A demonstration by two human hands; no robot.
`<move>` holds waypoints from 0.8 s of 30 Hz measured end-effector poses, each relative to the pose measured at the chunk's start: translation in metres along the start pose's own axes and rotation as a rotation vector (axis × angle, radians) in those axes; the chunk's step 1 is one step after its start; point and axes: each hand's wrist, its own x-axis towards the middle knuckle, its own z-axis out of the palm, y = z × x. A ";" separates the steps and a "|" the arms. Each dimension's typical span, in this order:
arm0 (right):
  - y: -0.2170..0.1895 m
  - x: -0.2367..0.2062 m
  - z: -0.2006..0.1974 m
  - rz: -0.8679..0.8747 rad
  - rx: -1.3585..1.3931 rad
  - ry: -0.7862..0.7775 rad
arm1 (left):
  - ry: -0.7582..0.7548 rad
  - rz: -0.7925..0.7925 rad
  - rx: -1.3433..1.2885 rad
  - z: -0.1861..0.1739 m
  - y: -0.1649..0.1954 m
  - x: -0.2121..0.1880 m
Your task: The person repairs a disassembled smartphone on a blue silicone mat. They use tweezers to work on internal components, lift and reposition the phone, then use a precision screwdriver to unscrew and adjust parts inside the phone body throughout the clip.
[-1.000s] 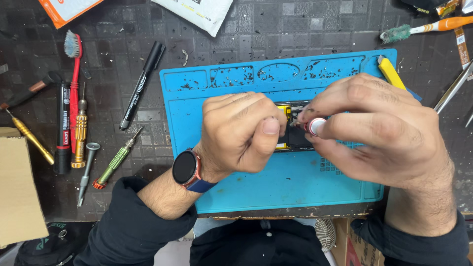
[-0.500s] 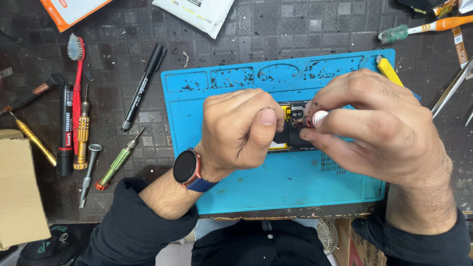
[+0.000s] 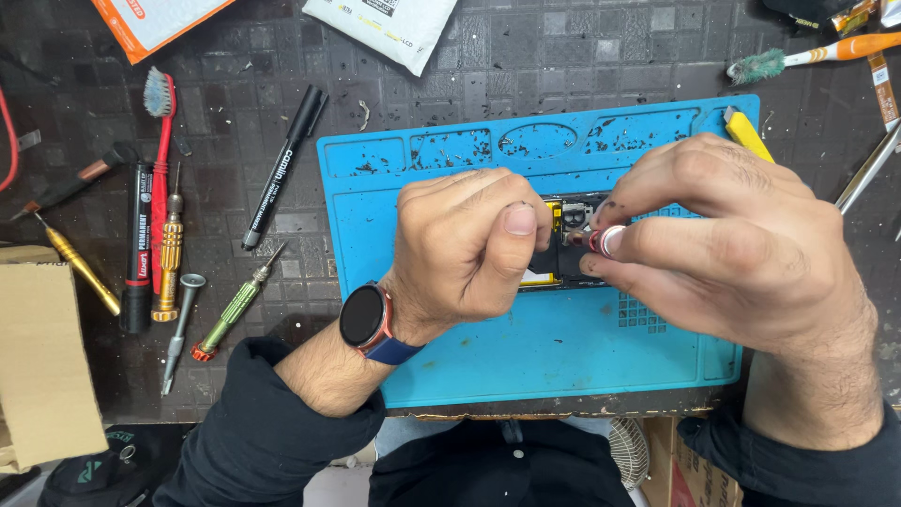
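At the middle of the frame, a small opened device [image 3: 561, 246], black with a yellow part showing, lies on the blue work mat [image 3: 526, 347] and is mostly hidden by both hands. The left hand [image 3: 465, 249] is curled closed over the device's left side, its thumb pressed along the edge, with a round dark watch [image 3: 365, 316] on the wrist. The right hand [image 3: 741, 249] comes in from the right of the frame and pinches the silver-and-red cap of a small screwdriver [image 3: 605, 241] between thumb and fingers, right above the device; the shaft and tip are hidden, so contact with the device cannot be told. A yellow pry tool [image 3: 748, 133] peeks out at the mat's upper right corner, just behind the right hand. To the left of the mat, on the dark bench, lie a black marker [image 3: 284, 166], a green-handled screwdriver [image 3: 233, 306], a gold-handled screwdriver [image 3: 169, 255], a red-handled toothbrush [image 3: 160, 131] and a second, thicker black marker [image 3: 138, 246]. A cardboard box [image 3: 42, 361] sits at the lower left edge.
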 end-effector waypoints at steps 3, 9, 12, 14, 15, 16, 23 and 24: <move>0.000 -0.001 0.000 -0.012 0.006 0.000 | 0.006 -0.001 0.000 0.001 0.000 0.000; 0.000 -0.004 0.003 0.056 0.030 -0.010 | 0.012 0.011 0.008 0.001 0.001 0.001; 0.001 -0.004 0.002 0.031 0.020 -0.009 | 0.015 0.001 0.014 0.001 0.001 0.002; 0.001 -0.003 0.001 0.030 -0.014 -0.024 | 0.016 0.005 0.020 0.001 0.001 0.002; 0.001 -0.003 0.000 0.017 -0.006 -0.025 | 0.016 0.005 0.021 0.001 0.001 0.001; 0.001 -0.003 0.000 0.003 0.002 -0.026 | 0.016 0.002 0.019 0.001 0.001 0.001; -0.001 -0.004 0.002 0.033 0.029 -0.028 | 0.006 -0.001 0.010 0.002 0.000 0.000; -0.002 -0.005 0.001 0.052 -0.009 -0.049 | 0.005 -0.003 0.009 0.002 0.000 0.000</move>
